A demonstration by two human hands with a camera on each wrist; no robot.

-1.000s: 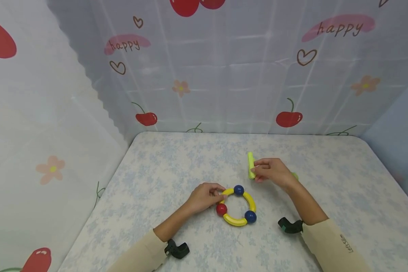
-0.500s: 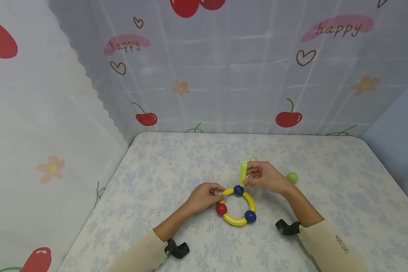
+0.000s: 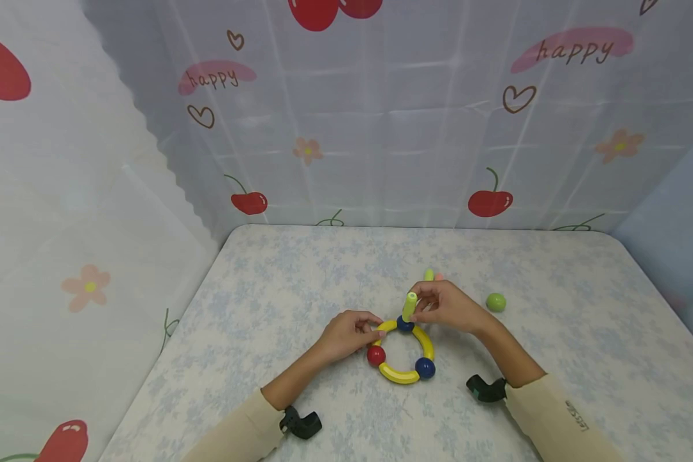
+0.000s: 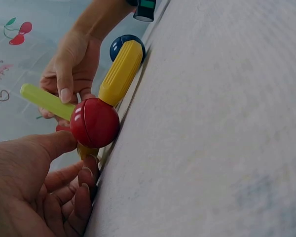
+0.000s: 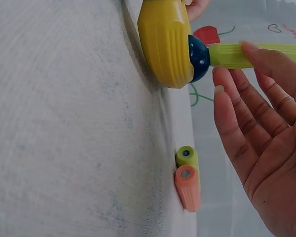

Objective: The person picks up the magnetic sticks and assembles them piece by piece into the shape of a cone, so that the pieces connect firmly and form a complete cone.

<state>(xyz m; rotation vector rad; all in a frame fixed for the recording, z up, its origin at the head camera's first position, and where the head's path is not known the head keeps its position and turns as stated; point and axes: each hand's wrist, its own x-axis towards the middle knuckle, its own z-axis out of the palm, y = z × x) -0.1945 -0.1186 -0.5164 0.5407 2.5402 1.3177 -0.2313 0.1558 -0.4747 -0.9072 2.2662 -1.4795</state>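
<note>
On the table lies a ring of curved yellow rods (image 3: 400, 375) joined by balls: a red ball (image 3: 376, 355), a blue ball (image 3: 425, 367) at the lower right and another blue ball (image 3: 405, 325) at the far side. My left hand (image 3: 346, 337) pinches the ring's upper-left yellow rod beside the red ball. My right hand (image 3: 449, 308) holds a light green rod (image 3: 409, 307) between thumb and fingers. This rod stands upright on the far blue ball, and in the right wrist view the green rod (image 5: 232, 56) touches that ball (image 5: 199, 58).
Behind my right hand lie a second green rod (image 3: 429, 274) and an orange-pink rod (image 5: 188, 190), side by side. A green ball (image 3: 496, 302) rests to the right, near my forearm. A patterned curtain hangs along the table's far edge.
My right hand has brought the green rod left and nearer, from the far part of the table onto the far blue ball. The left hand and the ring have stayed in place.
</note>
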